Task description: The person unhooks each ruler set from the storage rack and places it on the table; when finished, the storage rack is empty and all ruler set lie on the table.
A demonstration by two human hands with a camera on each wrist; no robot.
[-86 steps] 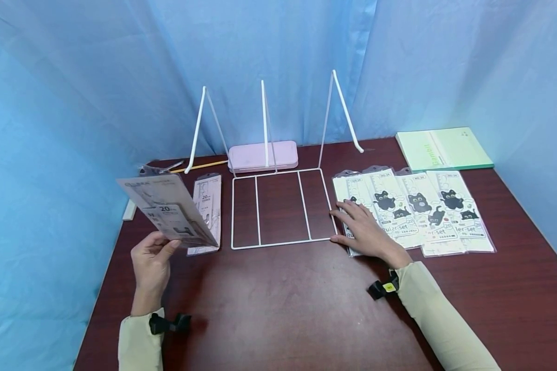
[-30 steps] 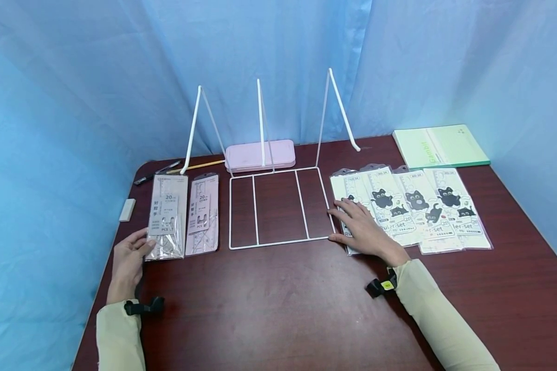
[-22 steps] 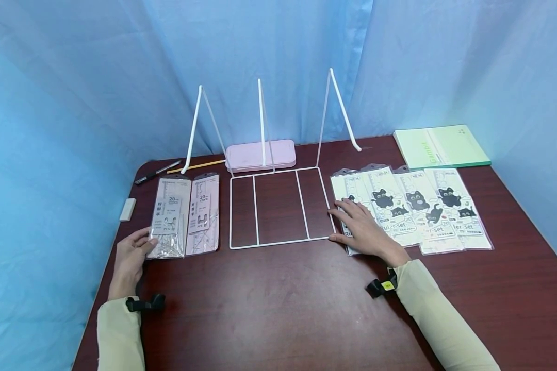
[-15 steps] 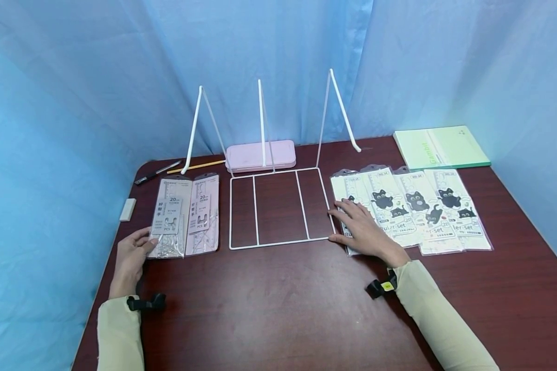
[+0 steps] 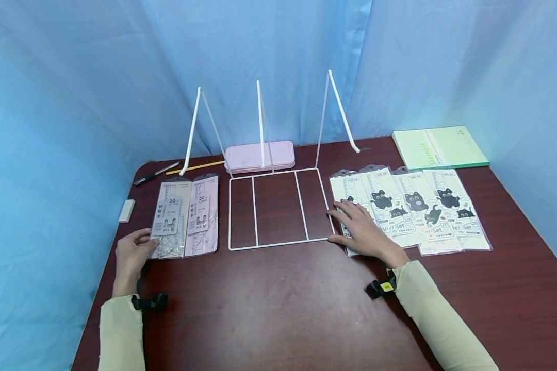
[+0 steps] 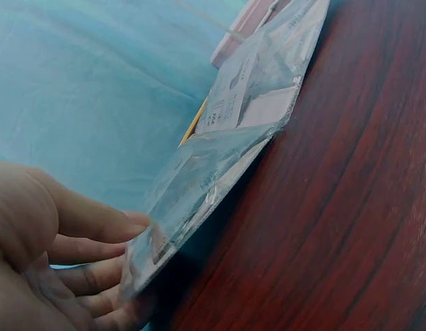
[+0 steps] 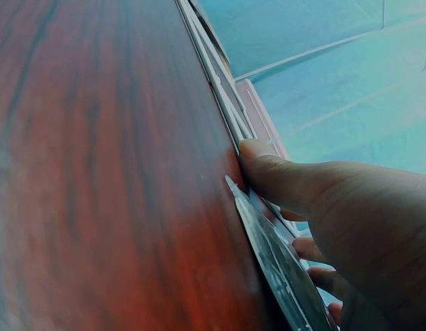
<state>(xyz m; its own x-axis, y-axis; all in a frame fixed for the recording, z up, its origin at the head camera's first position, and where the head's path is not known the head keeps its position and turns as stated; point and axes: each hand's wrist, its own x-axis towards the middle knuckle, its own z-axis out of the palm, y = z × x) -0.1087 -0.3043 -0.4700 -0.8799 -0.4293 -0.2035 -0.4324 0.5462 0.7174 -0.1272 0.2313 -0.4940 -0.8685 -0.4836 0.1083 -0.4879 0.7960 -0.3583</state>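
At the left of the table, my left hand (image 5: pixel 133 255) pinches the lower left corner of a ruler-set pack (image 5: pixel 173 216), a pale card in a clear sleeve. In the left wrist view the thumb lies on top of that pack (image 6: pixel 185 186), with fingers at its edge and underneath. Its right side meets a second, pinkish ruler-set pack (image 5: pixel 203 211). My right hand (image 5: pixel 362 229) rests with relaxed, spread fingers at the right side of a white wire rack (image 5: pixel 282 243), over the leftmost cat-print ruler set (image 5: pixel 341 188). In the right wrist view the thumb touches the rack's corner.
More cat-print ruler sets (image 5: pixel 450 206) overlap in a row at the right, with a green notebook (image 5: pixel 441 147) behind. A lilac pencil case (image 5: pixel 278 152), a yellow pencil (image 5: pixel 204 166), a black pen (image 5: pixel 155 173) and a white eraser (image 5: pixel 127 211) lie around the back and left. The rack's uprights (image 5: pixel 192 129) stand tall.
My left hand has lowered the ruler-set pack from a raised, tilted pose to the table on the left, then shifted it slightly right against the pinkish pack. My right hand stays put.
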